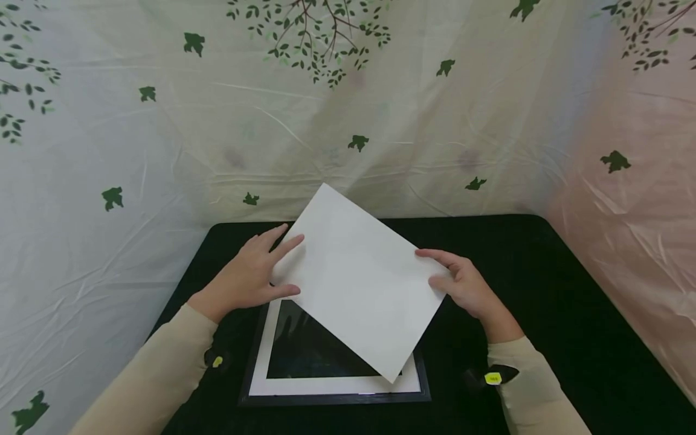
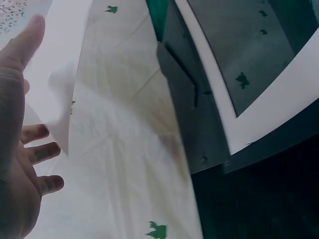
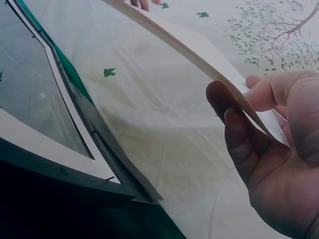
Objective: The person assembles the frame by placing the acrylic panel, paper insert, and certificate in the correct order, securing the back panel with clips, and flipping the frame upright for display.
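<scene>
A white rectangular board (image 1: 359, 272) is tilted above a dark picture frame (image 1: 337, 399). Its thin brownish edge shows in the right wrist view. My right hand (image 1: 462, 284) pinches the board near its right corner, thumb on one face and fingers on the other. At the left corner my left hand (image 1: 252, 275) has its fingers spread and fairly straight; whether they touch the board I cannot tell. The frame lies flat, with a white mat border (image 1: 304, 385) around a dark glossy pane (image 1: 310, 350). The board hides the frame's upper right part.
Under the frame is a black-covered table (image 1: 544, 302). A pale curtain (image 1: 413, 121) printed with leaves and branches hangs behind and at both sides. Dark straps with yellow tags (image 1: 493, 378) sit on both wrists.
</scene>
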Motion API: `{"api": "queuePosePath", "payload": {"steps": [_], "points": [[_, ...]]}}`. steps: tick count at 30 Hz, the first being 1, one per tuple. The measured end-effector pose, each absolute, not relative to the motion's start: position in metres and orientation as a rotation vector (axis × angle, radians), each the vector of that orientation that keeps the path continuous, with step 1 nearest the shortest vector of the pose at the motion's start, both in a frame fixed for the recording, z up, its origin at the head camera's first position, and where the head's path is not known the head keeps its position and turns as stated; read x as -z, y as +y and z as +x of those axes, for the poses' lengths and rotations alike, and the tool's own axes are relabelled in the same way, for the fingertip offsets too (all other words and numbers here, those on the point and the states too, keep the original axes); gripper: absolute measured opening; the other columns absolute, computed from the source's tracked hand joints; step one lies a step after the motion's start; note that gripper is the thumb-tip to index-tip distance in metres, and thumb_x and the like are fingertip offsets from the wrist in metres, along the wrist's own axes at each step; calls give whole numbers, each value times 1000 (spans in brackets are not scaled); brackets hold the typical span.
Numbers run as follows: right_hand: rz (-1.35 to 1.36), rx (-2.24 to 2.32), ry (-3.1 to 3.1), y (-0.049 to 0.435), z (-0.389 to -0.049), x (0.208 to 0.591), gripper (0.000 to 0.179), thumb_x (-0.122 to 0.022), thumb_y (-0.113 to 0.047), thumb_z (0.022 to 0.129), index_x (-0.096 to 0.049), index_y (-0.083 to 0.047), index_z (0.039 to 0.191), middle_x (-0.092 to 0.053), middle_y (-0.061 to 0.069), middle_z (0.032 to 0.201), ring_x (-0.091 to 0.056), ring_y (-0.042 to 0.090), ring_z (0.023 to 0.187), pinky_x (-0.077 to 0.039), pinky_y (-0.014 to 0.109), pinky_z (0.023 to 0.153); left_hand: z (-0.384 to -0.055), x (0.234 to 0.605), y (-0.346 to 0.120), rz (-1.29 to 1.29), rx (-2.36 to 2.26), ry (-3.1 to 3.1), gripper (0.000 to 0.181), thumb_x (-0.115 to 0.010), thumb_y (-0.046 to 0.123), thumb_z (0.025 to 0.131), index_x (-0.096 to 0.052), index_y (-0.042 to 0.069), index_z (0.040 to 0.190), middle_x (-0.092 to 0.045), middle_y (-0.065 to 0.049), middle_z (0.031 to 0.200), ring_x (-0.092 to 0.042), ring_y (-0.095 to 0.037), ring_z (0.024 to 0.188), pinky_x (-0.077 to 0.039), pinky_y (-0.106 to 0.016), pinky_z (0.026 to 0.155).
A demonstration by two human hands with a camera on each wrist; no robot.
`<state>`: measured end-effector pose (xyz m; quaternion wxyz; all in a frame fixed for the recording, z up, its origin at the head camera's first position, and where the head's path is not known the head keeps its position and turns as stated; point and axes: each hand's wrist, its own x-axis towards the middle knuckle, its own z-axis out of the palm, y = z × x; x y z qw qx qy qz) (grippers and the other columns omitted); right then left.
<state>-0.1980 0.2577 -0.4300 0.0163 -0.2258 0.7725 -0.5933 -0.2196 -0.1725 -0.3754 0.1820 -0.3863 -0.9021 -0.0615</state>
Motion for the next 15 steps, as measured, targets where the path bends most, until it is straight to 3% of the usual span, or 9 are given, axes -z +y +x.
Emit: {"api": "queuePosePath", "payload": {"steps": [5, 10, 15], "points": [[-718, 1782, 2427, 256, -199, 432, 44, -52, 3, 93, -54, -9, 135, -51, 18, 136, -62, 28, 96, -56, 36, 75, -227, 389, -169, -1083, 267, -2577, 81, -65, 56, 85, -33, 19, 150, -38, -21, 145, -46, -35, 124, -39, -54, 101], [-689, 1764, 2418, 254, -199, 432, 45, -54, 4, 92, -56, -11, 134, -52, 15, 137, -62, 29, 98, -56, 36, 76, -225, 396, -165, -1035, 394, -2630, 77, -68, 40, 88, -31, 16, 151, -43, -14, 131, -53, -21, 94, -53, -36, 79], [-671, 1761, 2406, 255, -200, 434, 43, -57, 1, 93, -55, -10, 135, -54, 16, 133, -64, 27, 96, -56, 35, 76, -222, 399, -161, -1032, 444, -2594, 74, -70, 30, 89, -34, 7, 149, -42, -14, 123, -50, -15, 80, -50, -27, 66]]}}
